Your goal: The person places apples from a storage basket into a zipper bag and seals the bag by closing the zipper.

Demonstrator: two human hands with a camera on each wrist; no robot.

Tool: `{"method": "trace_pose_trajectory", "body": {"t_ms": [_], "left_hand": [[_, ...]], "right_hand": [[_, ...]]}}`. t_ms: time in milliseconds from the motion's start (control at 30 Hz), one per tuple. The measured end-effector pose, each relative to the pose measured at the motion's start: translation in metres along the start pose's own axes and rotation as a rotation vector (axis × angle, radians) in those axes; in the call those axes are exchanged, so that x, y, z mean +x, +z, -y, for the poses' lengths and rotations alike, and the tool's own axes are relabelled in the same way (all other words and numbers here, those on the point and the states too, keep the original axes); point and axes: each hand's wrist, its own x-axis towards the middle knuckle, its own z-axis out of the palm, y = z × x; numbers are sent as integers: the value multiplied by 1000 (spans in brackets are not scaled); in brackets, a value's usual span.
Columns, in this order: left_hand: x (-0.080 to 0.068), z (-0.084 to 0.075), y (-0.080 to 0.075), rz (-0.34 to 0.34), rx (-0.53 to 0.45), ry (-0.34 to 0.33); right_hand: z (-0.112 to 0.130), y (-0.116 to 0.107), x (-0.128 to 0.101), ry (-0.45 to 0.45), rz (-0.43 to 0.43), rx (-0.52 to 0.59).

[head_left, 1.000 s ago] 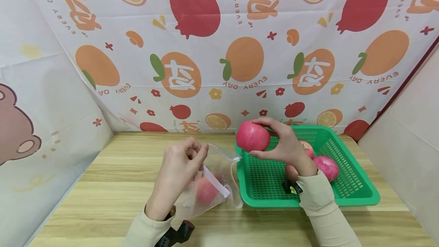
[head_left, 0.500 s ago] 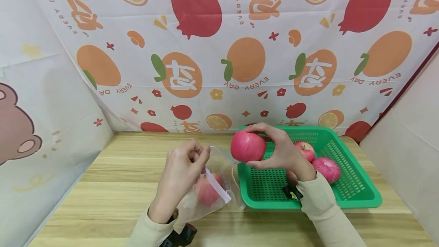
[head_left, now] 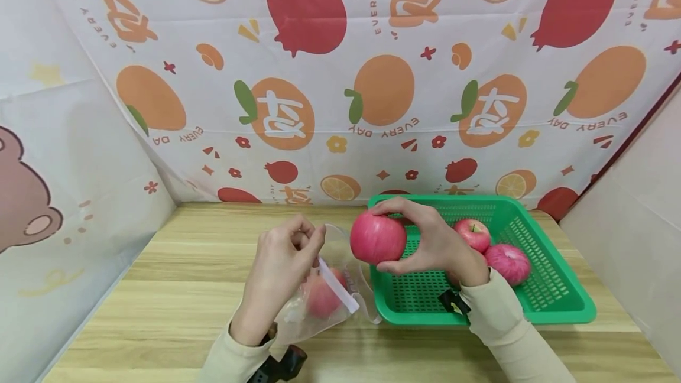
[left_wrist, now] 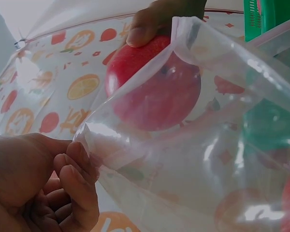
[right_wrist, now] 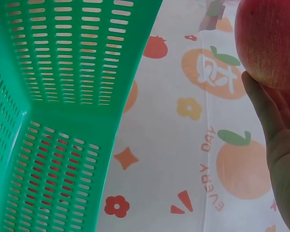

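1. Red apple (head_left: 378, 239): round, pink-streaked, held in the air between bag mouth and basket edge.
2. Clear plastic bag (head_left: 319, 306): mouth pinched open, slumped on desk, one apple inside.

bag (head_left: 319, 306): clear glossy plastic | basket (head_left: 532, 306): perforated plastic | table (head_left: 175, 288): probably wood, matt

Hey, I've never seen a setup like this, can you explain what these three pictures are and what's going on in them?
No machine here: a person works with bare hands and wears three cameras. The wide picture comes from the head; the close-ups come from each wrist. On the wooden table stands a green basket holding apples. The right hand holds a red apple in a curled grip, just above the mouth of a clear plastic bag. The left hand pinches the bag's rim to hold it open; another apple already lies inside. The left wrist picture looks through the bag at the held apple.
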Motion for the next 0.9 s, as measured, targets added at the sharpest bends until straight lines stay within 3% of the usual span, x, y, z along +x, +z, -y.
{"method": "trace_pose_trajectory", "body": {"t_ms": [400,900], "left_hand": [[0,0,-2,19,-20,-33],[2,1,-6,21,-21,-40]], "right_hand": [[6,5,9,-72,34,-1],[22,10,21,-96,135,-63]]}}
